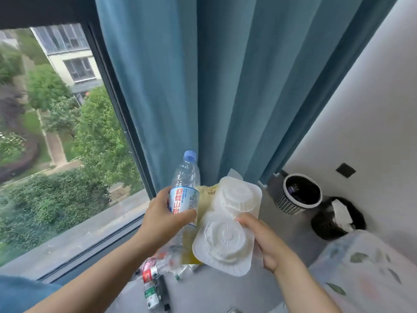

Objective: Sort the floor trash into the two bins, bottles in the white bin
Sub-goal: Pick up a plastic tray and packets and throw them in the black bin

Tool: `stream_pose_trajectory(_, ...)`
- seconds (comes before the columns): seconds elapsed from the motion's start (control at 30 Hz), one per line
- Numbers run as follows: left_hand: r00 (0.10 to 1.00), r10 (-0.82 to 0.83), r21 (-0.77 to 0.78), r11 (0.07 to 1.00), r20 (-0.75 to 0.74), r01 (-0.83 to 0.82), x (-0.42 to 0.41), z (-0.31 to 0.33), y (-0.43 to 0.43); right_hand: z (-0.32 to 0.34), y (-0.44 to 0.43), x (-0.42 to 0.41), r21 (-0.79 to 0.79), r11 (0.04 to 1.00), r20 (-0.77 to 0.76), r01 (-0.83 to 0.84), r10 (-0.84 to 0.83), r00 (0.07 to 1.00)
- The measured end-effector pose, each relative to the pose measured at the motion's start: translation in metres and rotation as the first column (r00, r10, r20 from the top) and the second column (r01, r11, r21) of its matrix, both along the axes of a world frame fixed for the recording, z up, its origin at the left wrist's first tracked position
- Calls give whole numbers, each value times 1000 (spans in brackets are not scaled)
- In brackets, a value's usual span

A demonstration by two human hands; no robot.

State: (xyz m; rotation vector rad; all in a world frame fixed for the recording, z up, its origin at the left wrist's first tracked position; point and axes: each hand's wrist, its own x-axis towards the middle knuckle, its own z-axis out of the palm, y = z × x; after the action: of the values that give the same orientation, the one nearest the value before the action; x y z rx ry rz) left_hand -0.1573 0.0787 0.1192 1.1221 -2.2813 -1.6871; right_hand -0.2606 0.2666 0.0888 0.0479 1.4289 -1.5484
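My left hand [165, 219] grips a clear plastic water bottle [186, 184] with a blue cap and a red-lettered label, held upright. My right hand [268, 241] holds a white moulded two-cup tray [228, 224] together with a yellow wrapper [206, 197] behind it. To the right, on the floor by the wall, stands the white lattice bin [297, 194] with a dark liner. Just beyond it sits a black bin [337, 219] with white paper inside. Both hands are raised in front of the curtain, to the left of the bins.
More trash lies on the grey floor below my hands: a green-labelled bottle [151, 294], a red-labelled bottle [149, 275], crumpled clear plastic [173, 260] and a black object [163, 292]. A blue curtain [203, 86] hangs ahead, a large window [56, 132] is left, and a leaf-patterned bed cover [365, 274] is right.
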Motion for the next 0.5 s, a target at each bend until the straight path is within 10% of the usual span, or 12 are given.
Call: stream_pose_trajectory(0.5, 944, -330, 42, 943, 8, 329, -197, -5, 168, 13, 202, -128, 17, 945, -88, 327, -324, 942)
